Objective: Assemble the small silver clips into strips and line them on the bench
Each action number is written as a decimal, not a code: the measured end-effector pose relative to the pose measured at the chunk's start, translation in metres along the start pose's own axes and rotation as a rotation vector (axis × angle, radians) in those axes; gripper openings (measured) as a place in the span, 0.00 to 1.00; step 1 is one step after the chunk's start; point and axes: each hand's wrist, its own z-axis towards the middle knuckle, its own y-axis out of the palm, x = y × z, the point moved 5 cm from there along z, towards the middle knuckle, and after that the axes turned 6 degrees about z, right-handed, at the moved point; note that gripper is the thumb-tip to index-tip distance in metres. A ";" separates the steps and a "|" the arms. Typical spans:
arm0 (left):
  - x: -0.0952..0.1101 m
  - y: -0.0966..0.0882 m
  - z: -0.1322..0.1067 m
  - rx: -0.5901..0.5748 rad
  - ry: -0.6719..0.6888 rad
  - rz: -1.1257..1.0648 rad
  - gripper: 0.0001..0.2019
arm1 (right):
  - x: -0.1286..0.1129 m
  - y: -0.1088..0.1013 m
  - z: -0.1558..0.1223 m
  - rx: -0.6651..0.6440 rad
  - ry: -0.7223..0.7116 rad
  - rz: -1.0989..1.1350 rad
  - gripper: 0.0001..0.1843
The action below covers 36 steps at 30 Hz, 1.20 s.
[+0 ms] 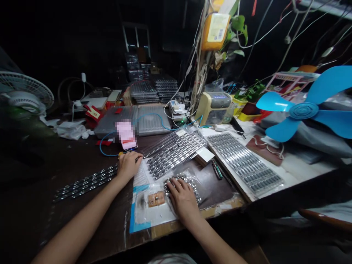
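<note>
Right fingers: spread and lightly curved, those of the right hand (pixel 183 200) lie open on a heaped coil of silver-and-black studded strip (pixel 180 179), wrapped in clear plastic film.
Left fingers: the left hand (pixel 129 167) is curled, its fingers closed at the end of a long black strip with silver studs (pixel 85 182); whether they pinch anything cannot be told.
Beneath: a white printed sheet with blue edging (pixel 140 216) carries a small tan square pad (pixel 156 199), on a dark wooden workbench (pixel 82 227).
Farther out: flat clear-wrapped panels of silver strips (pixel 174 152) (pixel 244 163) lie side by side; a bright blue plastic-bladed fan (pixel 304 110) stands right.
</note>
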 end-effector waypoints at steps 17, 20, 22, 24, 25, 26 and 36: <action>0.027 -0.014 -0.080 -0.163 -0.005 -0.537 0.12 | 0.015 -0.004 0.000 0.116 0.057 0.252 0.11; 0.044 -0.009 -0.107 -0.179 -0.045 -0.542 0.10 | 0.017 -0.004 -0.003 0.133 0.061 0.315 0.08; 0.053 -0.004 -0.117 -0.176 -0.055 -0.552 0.09 | 0.019 -0.003 -0.004 0.141 0.065 0.338 0.07; 0.060 -0.001 -0.122 -0.145 -0.023 -0.575 0.08 | 0.020 -0.002 -0.005 0.147 0.061 0.360 0.07; 0.063 0.000 -0.124 -0.120 -0.004 -0.586 0.07 | 0.020 -0.002 -0.005 0.150 0.056 0.370 0.08; 0.065 0.001 -0.124 -0.096 0.012 -0.595 0.07 | 0.020 -0.002 -0.004 0.154 0.051 0.379 0.09; 0.072 0.003 -0.127 -0.082 0.108 -0.494 0.08 | 0.018 -0.004 -0.003 0.147 0.035 0.384 0.09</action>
